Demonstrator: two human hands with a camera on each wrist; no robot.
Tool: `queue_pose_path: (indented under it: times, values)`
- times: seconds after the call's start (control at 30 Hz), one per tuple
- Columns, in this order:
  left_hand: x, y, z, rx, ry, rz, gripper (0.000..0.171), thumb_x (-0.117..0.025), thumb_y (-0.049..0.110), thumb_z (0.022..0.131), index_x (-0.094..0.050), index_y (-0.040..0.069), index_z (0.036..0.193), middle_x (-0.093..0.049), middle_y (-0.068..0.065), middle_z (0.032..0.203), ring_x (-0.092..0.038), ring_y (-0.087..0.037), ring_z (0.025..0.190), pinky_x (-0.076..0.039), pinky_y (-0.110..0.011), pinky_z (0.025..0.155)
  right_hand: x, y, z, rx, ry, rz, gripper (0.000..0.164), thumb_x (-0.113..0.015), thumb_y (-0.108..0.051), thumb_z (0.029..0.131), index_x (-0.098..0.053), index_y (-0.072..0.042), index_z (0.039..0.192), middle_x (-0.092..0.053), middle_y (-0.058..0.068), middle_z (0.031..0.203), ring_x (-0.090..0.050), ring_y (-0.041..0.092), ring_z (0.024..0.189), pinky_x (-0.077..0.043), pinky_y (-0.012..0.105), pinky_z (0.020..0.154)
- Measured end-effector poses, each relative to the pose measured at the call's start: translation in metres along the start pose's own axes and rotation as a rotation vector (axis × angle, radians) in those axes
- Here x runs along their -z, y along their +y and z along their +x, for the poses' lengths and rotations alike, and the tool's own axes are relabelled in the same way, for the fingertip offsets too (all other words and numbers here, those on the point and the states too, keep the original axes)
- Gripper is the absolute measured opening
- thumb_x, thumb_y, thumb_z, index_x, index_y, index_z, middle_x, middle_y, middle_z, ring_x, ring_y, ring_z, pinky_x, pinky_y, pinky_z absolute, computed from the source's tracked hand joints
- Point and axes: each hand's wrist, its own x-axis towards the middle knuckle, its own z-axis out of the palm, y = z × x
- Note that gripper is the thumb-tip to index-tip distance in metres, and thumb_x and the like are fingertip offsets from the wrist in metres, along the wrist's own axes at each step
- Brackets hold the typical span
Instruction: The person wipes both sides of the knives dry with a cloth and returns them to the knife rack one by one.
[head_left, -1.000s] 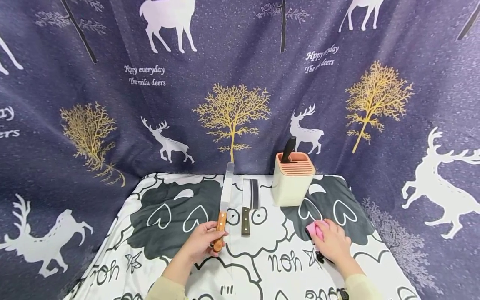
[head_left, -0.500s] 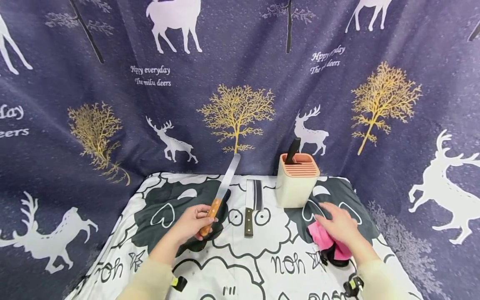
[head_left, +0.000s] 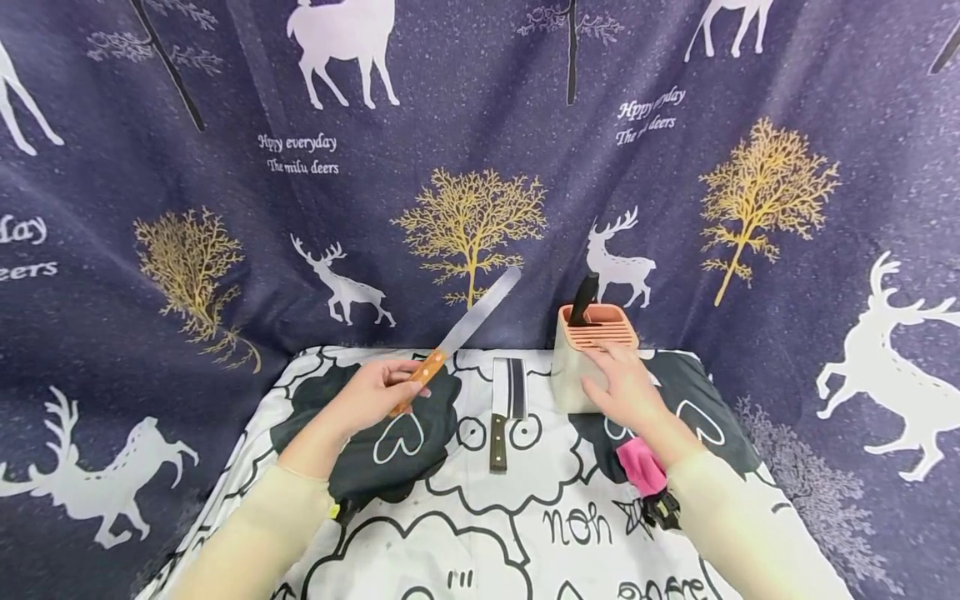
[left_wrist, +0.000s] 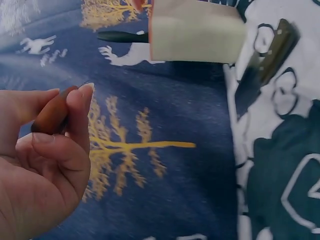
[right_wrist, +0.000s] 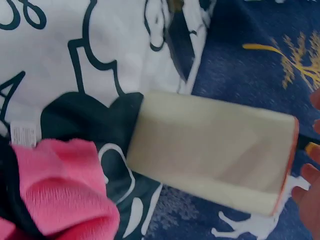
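The knife block (head_left: 572, 375) holds a black-handled knife (head_left: 584, 298).

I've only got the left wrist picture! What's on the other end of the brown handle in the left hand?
Observer: It's a long knife; the head view shows its shiny blade ending in a rounded tip.

Operator: Cool! What's the top of that pale box like?

Observer: That's a knife block, and its orange-pink top has a row of slots.

Operator: Is anything soft lying around?

Observer: Yes, a pink cloth lies on the patterned sheet, partly hidden by the right sleeve in the head view.
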Motion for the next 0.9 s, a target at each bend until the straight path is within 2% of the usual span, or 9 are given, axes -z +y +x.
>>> queue_pose_path:
  times: [0.13,0.37,0.63,0.7,0.9]
  values:
    - [0.005,0.023,0.01,-0.043,0.02,0.072,0.034,-0.063,0.01,0.101,-0.063,0.001,0.134,-0.077,-0.02,0.102,-0.064,-0.018,0.066,-0.058,-0.029,0.062,-0.016,-0.003,0.007,0.023,0.009,-0.044,0.057,-0.074,-0.022,0.083,-0.065,-0.003,0.135,-0.059,0.027,0.139,-0.053,0.048,0.131,-0.042,0.064,0.11]
    - [0.006,0.065,0.027,-0.099,0.045,0.188,0.032,-0.066,0.013,0.1,-0.068,0.004,0.131,-0.079,-0.016,0.102,-0.07,-0.019,0.072,-0.059,-0.029,0.063,-0.032,-0.005,0.007,-0.017,0.004,-0.096,0.052,-0.071,-0.023,0.085,-0.066,-0.003,0.133,-0.06,0.024,0.138,-0.052,0.044,0.131,-0.039,0.061,0.114]
    - [0.002,0.11,0.052,-0.161,0.066,0.339,0.026,-0.066,0.024,0.101,-0.074,0.014,0.124,-0.079,-0.001,0.102,-0.054,-0.017,0.059,-0.041,-0.027,0.049,-0.035,-0.001,-0.002,-0.067,0.028,-0.144,0.065,-0.069,-0.023,0.083,-0.057,-0.001,0.142,-0.056,0.025,0.142,-0.049,0.045,0.135,-0.037,0.059,0.116]
    - [0.0,0.119,0.058,-0.183,0.066,0.38,0.027,-0.067,0.027,0.101,-0.075,0.014,0.123,-0.079,-0.001,0.102,-0.053,-0.018,0.06,-0.041,-0.028,0.05,-0.035,0.003,-0.003,-0.082,0.047,-0.148,0.065,-0.069,-0.023,0.083,-0.057,0.001,0.142,-0.056,0.026,0.143,-0.048,0.046,0.135,-0.037,0.06,0.116]
    - [-0.007,0.139,0.081,-0.219,0.097,0.448,0.029,-0.068,0.028,0.1,-0.074,0.014,0.125,-0.076,-0.005,0.111,-0.065,-0.018,0.079,-0.051,-0.031,0.06,-0.038,0.012,-0.008,-0.127,0.056,-0.134,0.068,-0.069,-0.023,0.082,-0.054,-0.001,0.145,-0.051,0.026,0.148,-0.042,0.047,0.141,-0.035,0.063,0.117]
